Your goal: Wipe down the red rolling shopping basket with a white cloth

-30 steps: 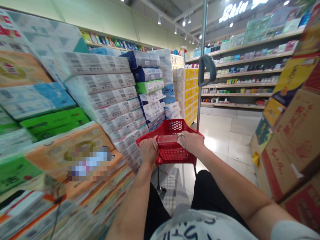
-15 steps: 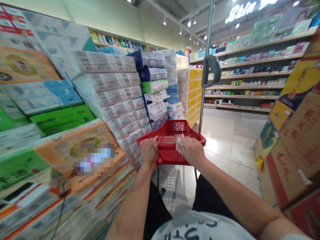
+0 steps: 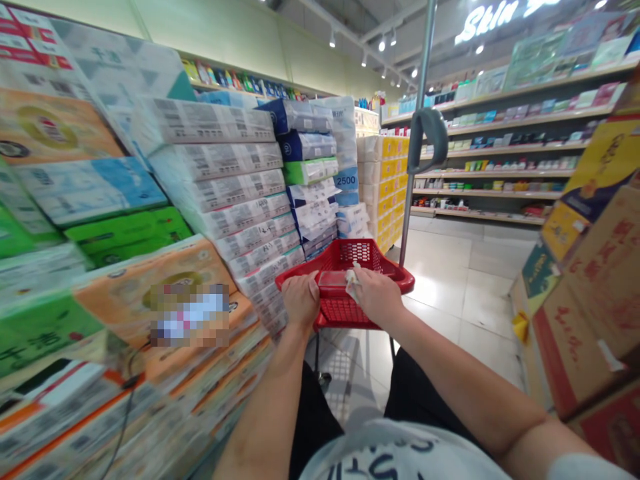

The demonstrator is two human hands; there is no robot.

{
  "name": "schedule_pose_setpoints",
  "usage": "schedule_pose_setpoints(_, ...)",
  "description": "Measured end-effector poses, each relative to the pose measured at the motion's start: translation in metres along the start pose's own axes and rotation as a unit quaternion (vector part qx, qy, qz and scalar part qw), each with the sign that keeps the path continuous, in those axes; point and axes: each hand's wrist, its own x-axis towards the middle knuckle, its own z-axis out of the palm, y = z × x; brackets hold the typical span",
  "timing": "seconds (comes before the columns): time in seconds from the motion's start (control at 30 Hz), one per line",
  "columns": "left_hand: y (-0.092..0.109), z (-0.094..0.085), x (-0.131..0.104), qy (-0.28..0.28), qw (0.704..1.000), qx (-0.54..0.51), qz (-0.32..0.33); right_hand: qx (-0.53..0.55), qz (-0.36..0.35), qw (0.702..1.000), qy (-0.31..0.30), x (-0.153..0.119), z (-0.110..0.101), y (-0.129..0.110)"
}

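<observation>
A red plastic shopping cart (image 3: pixel 350 317) stands in front of me, with a metal pole and grey loop handle (image 3: pixel 428 140) rising at its right side. My left hand (image 3: pixel 301 298) is closed around the left part of the cart's rear bar. Near the right part of that bar, my right hand (image 3: pixel 379 293) is closed on a crumpled white cloth (image 3: pixel 353 283), which lies against the red bar. Whether its hidden fingers also touch the bar cannot be made out.
Tissue packs (image 3: pixel 220 160) are stacked high along the left. Cardboard boxes (image 3: pixel 595 300) line the right side. Stocked shelves (image 3: pixel 500 175) stand at the back right, beyond the tiled floor (image 3: pixel 450 293). A dark cable (image 3: pixel 123 420) hangs over packs at lower left.
My right hand and the cloth have shifted slightly left along the bar. My left hand keeps its hold. The surroundings have moved only a little in view.
</observation>
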Motion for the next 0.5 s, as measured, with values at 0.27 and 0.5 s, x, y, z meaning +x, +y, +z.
schedule_pose_setpoints(0.27, 0.002, -0.005, -0.002, 0.000, 1.000, 0.006, 0.002, 0.000, -0.117, 0.992, 0.056, -0.035, 0.017, -0.005)
schedule_pose_setpoints(0.5, 0.004, -0.003, -0.001, 0.005, 1.000, 0.016, 0.011, 0.042, -0.027, 0.999, -0.006, 0.007, 0.005, -0.008)
